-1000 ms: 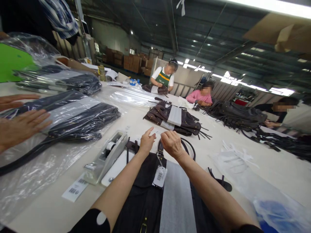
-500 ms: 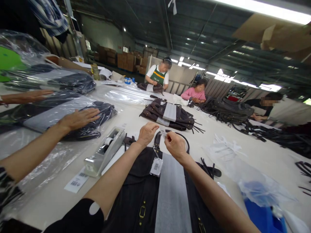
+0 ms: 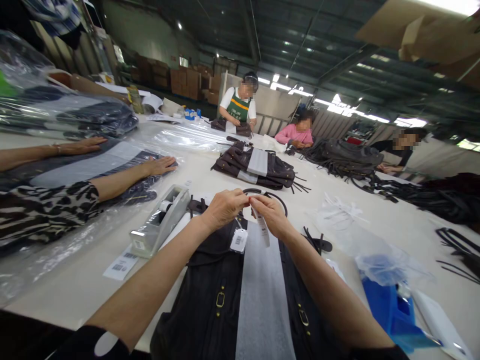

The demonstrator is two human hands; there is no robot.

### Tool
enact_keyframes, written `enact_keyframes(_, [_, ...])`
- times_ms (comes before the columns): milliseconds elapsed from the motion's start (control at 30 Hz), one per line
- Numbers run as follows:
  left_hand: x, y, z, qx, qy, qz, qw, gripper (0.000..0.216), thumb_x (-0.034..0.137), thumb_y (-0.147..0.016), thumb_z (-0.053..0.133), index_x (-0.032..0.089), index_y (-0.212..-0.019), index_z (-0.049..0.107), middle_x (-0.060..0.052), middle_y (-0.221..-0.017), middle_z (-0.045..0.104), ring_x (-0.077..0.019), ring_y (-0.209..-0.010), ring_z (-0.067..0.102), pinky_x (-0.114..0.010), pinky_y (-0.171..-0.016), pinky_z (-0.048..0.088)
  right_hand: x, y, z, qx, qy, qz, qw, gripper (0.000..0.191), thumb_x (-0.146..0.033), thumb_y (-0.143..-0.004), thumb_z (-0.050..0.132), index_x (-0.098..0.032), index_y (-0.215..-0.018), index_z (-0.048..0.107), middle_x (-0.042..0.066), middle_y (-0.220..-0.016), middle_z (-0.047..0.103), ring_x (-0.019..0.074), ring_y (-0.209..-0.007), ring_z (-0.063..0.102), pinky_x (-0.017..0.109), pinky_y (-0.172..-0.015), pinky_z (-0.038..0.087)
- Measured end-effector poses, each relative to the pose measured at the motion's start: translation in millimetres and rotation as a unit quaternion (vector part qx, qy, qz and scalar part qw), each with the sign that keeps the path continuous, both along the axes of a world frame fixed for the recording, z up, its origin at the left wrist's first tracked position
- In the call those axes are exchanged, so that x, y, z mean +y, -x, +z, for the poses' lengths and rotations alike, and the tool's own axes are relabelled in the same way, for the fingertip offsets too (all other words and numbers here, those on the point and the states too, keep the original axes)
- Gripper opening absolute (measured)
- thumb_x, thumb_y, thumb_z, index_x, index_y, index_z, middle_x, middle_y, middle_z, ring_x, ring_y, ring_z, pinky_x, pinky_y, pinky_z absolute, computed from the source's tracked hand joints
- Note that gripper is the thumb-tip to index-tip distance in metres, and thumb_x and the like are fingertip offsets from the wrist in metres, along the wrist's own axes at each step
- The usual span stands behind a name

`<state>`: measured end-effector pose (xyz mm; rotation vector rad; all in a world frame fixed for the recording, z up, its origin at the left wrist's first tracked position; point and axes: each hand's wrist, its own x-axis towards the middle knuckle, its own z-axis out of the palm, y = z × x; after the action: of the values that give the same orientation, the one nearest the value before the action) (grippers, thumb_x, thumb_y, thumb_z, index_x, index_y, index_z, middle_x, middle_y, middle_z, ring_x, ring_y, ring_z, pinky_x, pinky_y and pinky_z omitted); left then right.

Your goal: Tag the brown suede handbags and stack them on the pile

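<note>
A dark brown bag (image 3: 210,305) lies in front of me on the white table (image 3: 352,200), with a grey foam strip (image 3: 264,300) down its middle and a white barcode tag (image 3: 239,240) near its top. My left hand (image 3: 223,207) and my right hand (image 3: 272,214) meet above the bag's handles, fingers pinched together. Between them hangs a narrow white label strip (image 3: 262,227), held by both hands.
A grey tape dispenser (image 3: 161,220) and a barcode label (image 3: 120,265) lie to my left. A co-worker's arms (image 3: 123,177) press bagged goods at far left. More brown bags (image 3: 255,167) are mid-table, a blue object in plastic (image 3: 390,305) at right. Three people work across the table.
My hands have come together and lifted a white label strip between them. The co-worker's arms have reached further across the plastic-wrapped bags at left.
</note>
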<state>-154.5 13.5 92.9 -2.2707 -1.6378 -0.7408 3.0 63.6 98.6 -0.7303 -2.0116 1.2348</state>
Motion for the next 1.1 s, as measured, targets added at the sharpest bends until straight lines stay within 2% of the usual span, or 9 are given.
enact_keyframes(100, [-1, 13, -7.0, 0.009, 0.016, -0.001, 1.000, 0.017, 0.027, -0.085, 0.048, 0.021, -0.084, 0.064, -0.001, -0.081, 0.061, -0.0135, -0.072, 0.053, -0.024, -0.062, 0.035, 0, -13, -8.2, -0.038, 0.050, 0.027, 0.998, 0.028, -0.038, -0.075, 0.057, -0.016, -0.090, 0.063, -0.002, -0.067, 0.055, 0.0090, -0.058, 0.045, 0.021, -0.055, 0.034])
enact_keyframes(267, [0, 31, -27.6, 0.031, 0.036, 0.012, 0.999, 0.016, 0.028, -0.082, 0.053, 0.019, -0.074, 0.064, -0.003, -0.072, 0.063, -0.0171, -0.077, 0.051, -0.029, -0.067, 0.033, 11, -48, -33.7, -0.160, 0.049, 0.024, 0.986, 0.023, -0.036, -0.076, 0.053, -0.014, -0.075, 0.063, -0.001, -0.062, 0.057, 0.0101, -0.057, 0.047, 0.022, -0.055, 0.035])
enact_keyframes(433, [0, 12, -47.1, 0.047, 0.070, -0.011, 0.996, 0.016, 0.026, -0.082, 0.051, 0.018, -0.075, 0.063, -0.004, -0.072, 0.063, -0.0182, -0.077, 0.053, -0.032, -0.069, 0.032, 11, -55, -58.8, -0.322, -0.090, 0.022, 0.942, 0.018, -0.028, -0.074, 0.057, -0.016, -0.087, 0.063, 0.004, -0.081, 0.065, 0.0167, -0.075, 0.058, 0.027, -0.069, 0.040])
enact_keyframes(533, [2, -8, -50.2, 0.067, 0.103, -0.054, 0.991, 0.016, 0.023, -0.083, 0.048, 0.018, -0.078, 0.063, -0.005, -0.074, 0.063, -0.0171, -0.075, 0.054, -0.031, -0.068, 0.032, -1, -36, -63.6, -0.287, -0.127, 0.007, 0.949, 0.038, -0.024, -0.074, 0.059, -0.019, -0.111, 0.053, 0.005, -0.097, 0.065, 0.0178, -0.088, 0.059, 0.028, -0.078, 0.040])
enact_keyframes(633, [7, -14, -54.6, 0.055, 0.128, -0.052, 0.989, 0.017, 0.022, -0.083, 0.046, 0.018, -0.080, 0.063, -0.005, -0.077, 0.063, -0.0179, -0.078, 0.055, -0.032, -0.070, 0.034, -9, -20, -68.9, -0.234, -0.099, -0.044, 0.966, 0.021, -0.024, -0.083, 0.046, -0.018, -0.101, 0.057, 0.004, -0.085, 0.066, 0.0153, -0.079, 0.059, 0.025, -0.072, 0.040])
enact_keyframes(733, [16, -5, -67.3, -0.028, 0.191, 0.021, 0.981, 0.017, 0.021, -0.082, 0.046, 0.019, -0.082, 0.064, -0.005, -0.084, 0.064, -0.0178, -0.084, 0.056, -0.030, -0.075, 0.037, -7, -20, -79.8, -0.261, -0.097, -0.123, 0.952, 0.022, -0.023, -0.085, 0.041, -0.017, -0.081, 0.061, 0.005, -0.077, 0.065, 0.0162, -0.074, 0.058, 0.025, -0.069, 0.039])
enact_keyframes(867, [36, 4, -92.7, -0.130, 0.265, 0.139, 0.945, 0.021, 0.019, -0.082, 0.044, 0.018, -0.088, 0.064, -0.008, -0.093, 0.065, -0.0179, -0.093, 0.057, -0.028, -0.082, 0.039, 2, -37, -95.3, -0.254, -0.057, -0.185, 0.948, 0.021, -0.021, -0.083, 0.042, -0.016, -0.075, 0.062, 0.005, -0.075, 0.064, 0.0159, -0.073, 0.058, 0.024, -0.068, 0.038])
enact_keyframes(1000, [61, -7, -112.1, -0.160, 0.274, 0.227, 0.921, 0.035, 0.031, -0.085, 0.037, 0.011, -0.084, 0.065, -0.019, -0.097, 0.062, -0.0281, -0.098, 0.055, -0.039, -0.083, 0.039, 7, -44, -99.8, -0.237, -0.041, -0.202, 0.949, 0.022, -0.024, -0.082, 0.043, -0.017, -0.074, 0.062, 0.003, -0.070, 0.063, 0.0154, -0.069, 0.057, 0.023, -0.064, 0.037])
enact_keyframes(1100, [78, -13, -120.1, -0.205, 0.288, 0.286, 0.891, 0.032, 0.036, -0.077, 0.046, 0.012, -0.076, 0.066, -0.021, -0.097, 0.062, -0.0336, -0.100, 0.054, -0.043, -0.081, 0.039, 13, -38, -96.4, -0.255, -0.053, -0.197, 0.945, 0.022, -0.024, -0.083, 0.043, -0.017, -0.078, 0.063, 0.004, -0.074, 0.065, 0.0162, -0.072, 0.058, 0.023, -0.066, 0.038])
